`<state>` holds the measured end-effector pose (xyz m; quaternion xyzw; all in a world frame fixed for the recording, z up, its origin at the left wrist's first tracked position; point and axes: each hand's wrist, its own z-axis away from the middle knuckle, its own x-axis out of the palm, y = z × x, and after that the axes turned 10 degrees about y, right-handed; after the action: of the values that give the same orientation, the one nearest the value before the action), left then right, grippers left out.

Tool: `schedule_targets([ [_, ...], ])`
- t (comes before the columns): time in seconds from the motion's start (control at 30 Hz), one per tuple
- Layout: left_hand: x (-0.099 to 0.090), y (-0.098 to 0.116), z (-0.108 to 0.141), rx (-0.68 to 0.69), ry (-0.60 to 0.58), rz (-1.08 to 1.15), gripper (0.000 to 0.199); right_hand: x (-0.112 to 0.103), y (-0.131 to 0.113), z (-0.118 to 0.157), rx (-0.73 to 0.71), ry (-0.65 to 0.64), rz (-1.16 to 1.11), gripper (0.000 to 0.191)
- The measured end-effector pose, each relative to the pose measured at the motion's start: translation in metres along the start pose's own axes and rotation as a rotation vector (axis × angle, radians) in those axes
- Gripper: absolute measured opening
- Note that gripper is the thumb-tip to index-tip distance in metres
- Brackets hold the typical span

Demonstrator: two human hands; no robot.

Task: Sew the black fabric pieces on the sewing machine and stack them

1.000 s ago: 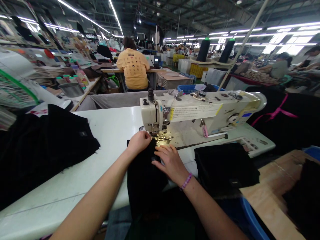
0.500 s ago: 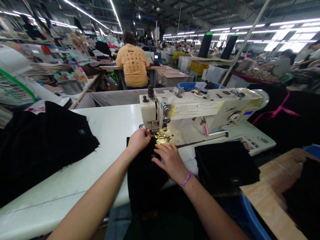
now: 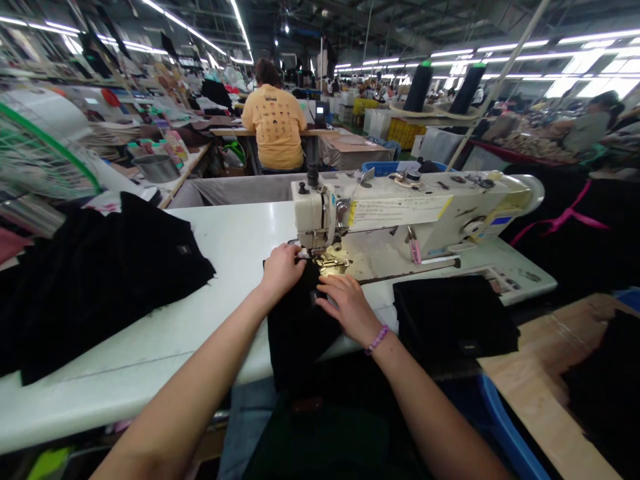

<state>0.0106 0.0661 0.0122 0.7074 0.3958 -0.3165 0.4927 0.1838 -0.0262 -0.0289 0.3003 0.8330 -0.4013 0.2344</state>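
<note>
A black cloth piece (image 3: 295, 333) lies under the needle end of a white sewing machine (image 3: 400, 207) and hangs over the table's front edge. Close beside the presser foot, my left hand (image 3: 283, 270) is closed at the cloth's far edge, its fingertips partly hidden. My right hand (image 3: 350, 307), with a beaded bracelet (image 3: 377, 340) at the wrist, rests on the cloth's right side with fingers spread. A small label (image 3: 316, 297) shows near its thumb.
Black fabric (image 3: 115, 280) is heaped on the table's left, and a folded black stack (image 3: 455, 317) lies at the right. Behind the machine stand thread cones (image 3: 419, 87). A fan (image 3: 45, 147) is at far left. A person in yellow (image 3: 275, 127) sits ahead.
The view has shifted, so the scene sits slightly further right. My left hand has turned flatter over the cloth beside the foot. My right hand remains spread on the cloth.
</note>
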Motion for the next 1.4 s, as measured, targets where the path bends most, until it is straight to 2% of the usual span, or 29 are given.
schedule_targets([
  [0.1,-0.024,-0.002,0.039,0.02,0.075,0.065,0.036,-0.013,-0.007,0.008,0.051,0.039,-0.052,0.021],
  [0.17,-0.038,-0.004,0.078,0.013,0.173,0.155,0.031,-0.025,-0.018,0.015,0.067,0.097,-0.087,0.023],
  [0.2,-0.043,-0.006,0.1,0.005,0.268,0.243,0.025,-0.031,-0.026,0.019,0.044,0.135,-0.111,0.02],
  [0.27,-0.048,-0.01,0.144,-0.02,0.388,0.349,0.013,-0.04,-0.043,0.028,-0.078,0.123,-0.157,0.02],
  [0.3,-0.048,-0.012,0.166,-0.033,0.391,0.373,0.009,-0.043,-0.052,0.032,-0.156,0.07,-0.173,0.025],
  [0.4,-0.044,-0.019,0.217,-0.048,0.271,0.34,0.01,-0.039,-0.07,0.044,-0.343,-0.157,-0.151,0.04],
  [0.5,-0.037,-0.022,0.243,-0.095,0.148,0.222,0.018,-0.023,-0.076,0.052,-0.403,-0.247,-0.089,0.032],
  [0.6,-0.036,-0.021,0.247,-0.188,0.095,0.15,0.021,-0.009,-0.076,0.056,-0.388,-0.192,-0.101,0.019],
  [0.7,-0.04,-0.018,0.242,-0.195,0.12,0.175,0.015,-0.004,-0.078,0.056,-0.306,-0.078,-0.169,0.016],
  [0.83,-0.047,-0.013,0.234,-0.122,0.199,0.187,0.011,-0.003,-0.082,0.055,-0.262,-0.009,-0.214,0.012],
  [1.03,-0.048,-0.012,0.228,0.029,0.37,0.092,0.002,0.0,-0.085,0.055,-0.336,0.058,-0.203,0.011],
  [1.23,-0.05,-0.011,0.224,0.087,0.448,0.088,0.01,0.001,-0.088,0.053,-0.376,0.087,-0.184,0.01],
  [1.4,-0.052,-0.008,0.221,0.157,0.485,0.135,0.005,0.003,-0.09,0.054,-0.381,0.126,-0.155,0.011],
])
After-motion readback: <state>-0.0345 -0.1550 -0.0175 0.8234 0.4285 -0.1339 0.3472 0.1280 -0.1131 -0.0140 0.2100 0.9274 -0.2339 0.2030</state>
